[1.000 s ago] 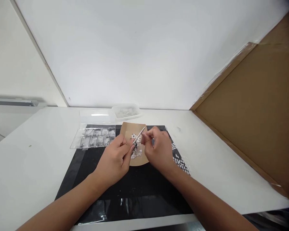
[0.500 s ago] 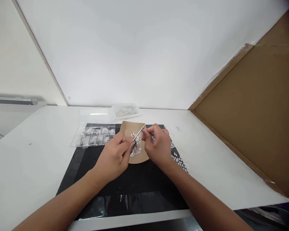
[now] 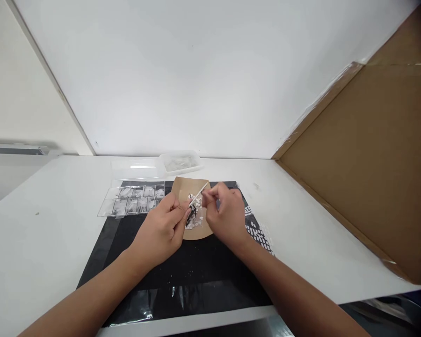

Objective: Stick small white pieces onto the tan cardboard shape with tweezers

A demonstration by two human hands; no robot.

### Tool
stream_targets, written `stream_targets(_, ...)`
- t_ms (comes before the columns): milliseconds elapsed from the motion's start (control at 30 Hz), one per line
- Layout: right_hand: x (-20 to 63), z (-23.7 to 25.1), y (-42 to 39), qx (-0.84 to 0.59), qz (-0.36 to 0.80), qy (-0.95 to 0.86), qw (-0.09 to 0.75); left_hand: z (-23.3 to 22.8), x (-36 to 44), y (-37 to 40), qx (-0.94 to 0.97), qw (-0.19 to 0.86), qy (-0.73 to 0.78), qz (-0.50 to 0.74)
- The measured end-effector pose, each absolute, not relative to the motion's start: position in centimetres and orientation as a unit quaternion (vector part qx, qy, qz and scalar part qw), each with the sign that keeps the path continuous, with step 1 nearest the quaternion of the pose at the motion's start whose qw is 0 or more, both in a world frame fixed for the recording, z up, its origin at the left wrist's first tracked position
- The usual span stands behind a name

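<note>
My left hand pinches the lower end of a thin white strip, which slants up to the right. Close by the strip, my right hand has its thumb and forefinger pressed together; whatever is between them is hidden or too small to name. Below both hands lies a brown paper piece with a rounded front edge. On it rests a heap of small white bits, mixed with some thin black scraps, partly covered by my left fingers.
A black mat lies on the white table. Left of the paper is a clear compartment box holding white pieces; behind it stands a translucent tub. Rows of small white pieces lie at right. Cardboard leans on the right side.
My right fingertips have come away slightly from the strip's upper end, leaving that end uncovered. The left hand still pinches the strip. The whole view has shifted a little.
</note>
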State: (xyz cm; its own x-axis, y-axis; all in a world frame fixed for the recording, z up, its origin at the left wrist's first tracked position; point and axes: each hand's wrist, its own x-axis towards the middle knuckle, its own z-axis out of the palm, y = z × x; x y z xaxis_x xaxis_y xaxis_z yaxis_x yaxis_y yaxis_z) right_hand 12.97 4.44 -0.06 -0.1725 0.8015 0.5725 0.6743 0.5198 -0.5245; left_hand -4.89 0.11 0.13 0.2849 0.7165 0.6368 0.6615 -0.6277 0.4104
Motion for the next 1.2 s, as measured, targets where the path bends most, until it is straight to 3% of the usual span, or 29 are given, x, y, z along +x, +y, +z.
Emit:
stream_targets(400, 12.75, 0.15, 4.31, -0.461, 0.133, -0.770, 0.420, 0.30, -4.81, -0.11, 0.798, 0.034, 0.447, 0.402)
stream_targets(1200, 12.13, -0.27, 4.39, -0.482, 0.084, -0.769, 0.411, -0.13, -5.29, 0.47, 0.796, 0.040, 0.450, 0.403)
